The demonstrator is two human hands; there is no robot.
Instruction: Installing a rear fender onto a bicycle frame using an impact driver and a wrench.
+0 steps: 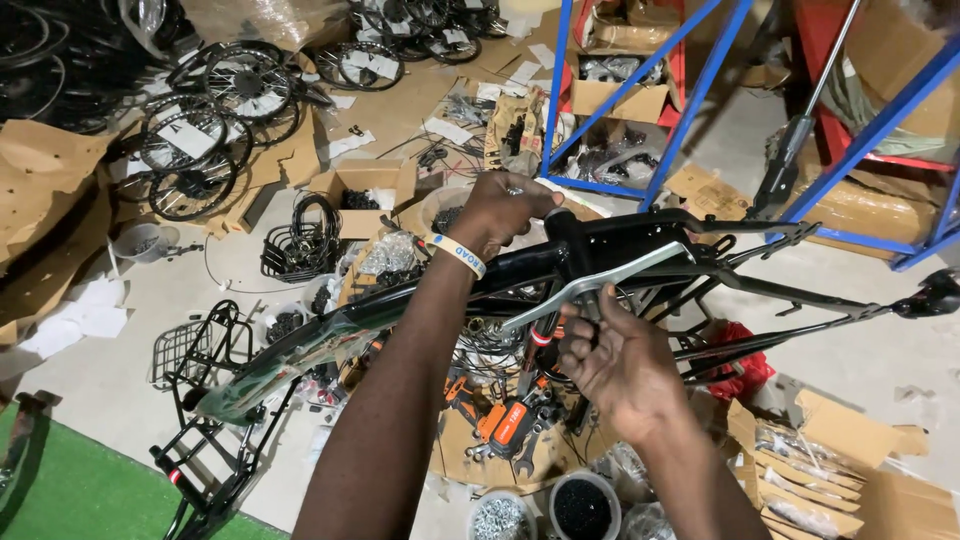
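So the black bike frame [640,245] runs left to right across in front of me, up off the floor. My left hand [503,210] is clamped on the top by the seat tube, and my right hand [615,360], just below and nearer me, grips the silver wrench [590,285] angled up into it.

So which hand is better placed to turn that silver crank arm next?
Probably the right hand: it sits at the silver crank arm under the black bike frame, while the left hand grips the frame's top.
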